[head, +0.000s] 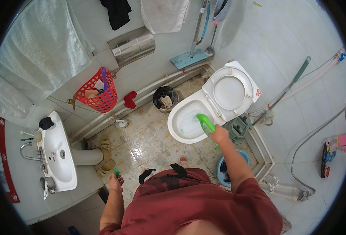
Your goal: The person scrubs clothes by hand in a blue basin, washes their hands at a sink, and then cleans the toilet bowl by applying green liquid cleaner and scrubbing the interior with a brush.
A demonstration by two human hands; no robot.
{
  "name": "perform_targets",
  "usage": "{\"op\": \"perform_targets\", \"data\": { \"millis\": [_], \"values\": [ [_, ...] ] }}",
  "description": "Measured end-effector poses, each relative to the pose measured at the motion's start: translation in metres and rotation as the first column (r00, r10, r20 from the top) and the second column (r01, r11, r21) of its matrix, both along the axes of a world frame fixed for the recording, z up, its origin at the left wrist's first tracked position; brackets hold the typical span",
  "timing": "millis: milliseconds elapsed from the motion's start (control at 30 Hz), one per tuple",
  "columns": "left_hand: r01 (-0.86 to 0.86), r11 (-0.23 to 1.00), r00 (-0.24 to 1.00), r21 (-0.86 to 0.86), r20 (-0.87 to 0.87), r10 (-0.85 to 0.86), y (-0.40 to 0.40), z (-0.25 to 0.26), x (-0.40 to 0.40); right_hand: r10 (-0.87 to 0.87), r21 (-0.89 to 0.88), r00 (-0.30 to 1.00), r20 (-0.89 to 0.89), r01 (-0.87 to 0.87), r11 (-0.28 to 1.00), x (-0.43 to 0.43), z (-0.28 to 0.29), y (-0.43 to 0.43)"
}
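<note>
My right hand (220,135) grips a green plastic bottle (205,123) tilted over the toilet bowl (175,123), its pale nozzle just above the inside of the basin. Streaks of bluish-green liquid (182,130) mark the bowl's inner wall. Behind, the toilet seat and lid (228,88) stand raised against the white cistern. On the other side, my left hand (115,182) holds a small green cap (116,172) at its fingertips, out over the tiled floor near a pair of tan clogs (106,169).
A lined waste bin (165,100) stands left of the toilet. To the toilet's right are a green mop bucket (239,129) and a light-blue basin (243,154) with dark cloth. The washbasin (65,173) is at left. A red basket (98,94) hangs on the wall; a flat mop (190,58) leans behind.
</note>
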State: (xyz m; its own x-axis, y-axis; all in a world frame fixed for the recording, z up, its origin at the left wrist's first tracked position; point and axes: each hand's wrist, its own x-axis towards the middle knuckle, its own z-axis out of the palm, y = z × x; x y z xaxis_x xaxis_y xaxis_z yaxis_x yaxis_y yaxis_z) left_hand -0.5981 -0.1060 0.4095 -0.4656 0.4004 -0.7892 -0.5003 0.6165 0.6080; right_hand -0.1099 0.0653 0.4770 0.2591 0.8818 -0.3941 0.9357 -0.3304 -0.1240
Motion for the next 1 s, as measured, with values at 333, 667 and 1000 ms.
{"op": "perform_targets", "data": {
  "millis": [333,667,1000],
  "values": [
    [0.032,0.999,0.998,-0.019,-0.055,-0.033,-0.002,-0.003,0.003,-0.164,0.152,0.982,0.088,0.15,0.977,0.056,0.036,0.028],
    [0.038,0.999,0.999,-0.011,-0.034,-0.038,0.001,-0.007,0.009,-0.213,0.026,0.97,0.114,0.211,0.977,0.065,0.012,-0.045],
    [0.09,0.996,0.995,0.007,-0.034,-0.09,0.014,-0.008,0.007,-0.087,-0.015,0.996,0.017,0.087,0.996,0.035,0.01,-0.064]
  ]
}}
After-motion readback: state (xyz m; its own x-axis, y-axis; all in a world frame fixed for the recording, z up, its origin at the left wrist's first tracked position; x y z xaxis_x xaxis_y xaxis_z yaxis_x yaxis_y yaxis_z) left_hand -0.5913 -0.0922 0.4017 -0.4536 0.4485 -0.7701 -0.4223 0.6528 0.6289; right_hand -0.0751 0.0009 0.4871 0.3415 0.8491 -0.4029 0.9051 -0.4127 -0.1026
